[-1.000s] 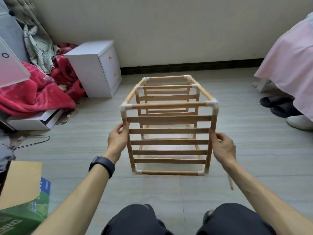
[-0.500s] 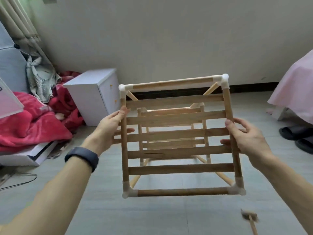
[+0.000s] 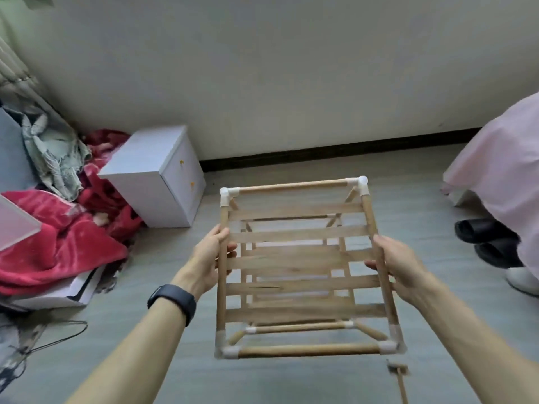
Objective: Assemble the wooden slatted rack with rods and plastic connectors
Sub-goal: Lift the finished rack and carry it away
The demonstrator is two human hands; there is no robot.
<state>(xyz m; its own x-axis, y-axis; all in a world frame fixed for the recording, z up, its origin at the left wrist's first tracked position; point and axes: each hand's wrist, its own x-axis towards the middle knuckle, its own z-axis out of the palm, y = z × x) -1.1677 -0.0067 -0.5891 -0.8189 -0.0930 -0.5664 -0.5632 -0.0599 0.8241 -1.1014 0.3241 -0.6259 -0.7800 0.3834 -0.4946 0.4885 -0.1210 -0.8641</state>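
Rack (image 3: 297,236) gripped by left hand (image 3: 204,262), right hand (image 3: 399,266); mallet (image 3: 397,370), cabinet (image 3: 151,182), slippers (image 3: 484,231) on floor.

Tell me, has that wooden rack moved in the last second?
Yes. The wooden rack stood on the floor; now the left hand and right hand hold it up off the floor, tipped over.

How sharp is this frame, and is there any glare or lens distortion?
Head view: motion blur smears the rack's lower corners and the mallet on the floor; the left hand and right hand look clearer. Head view: the baseboard bows slightly from the wide lens; light is soft, no glare.
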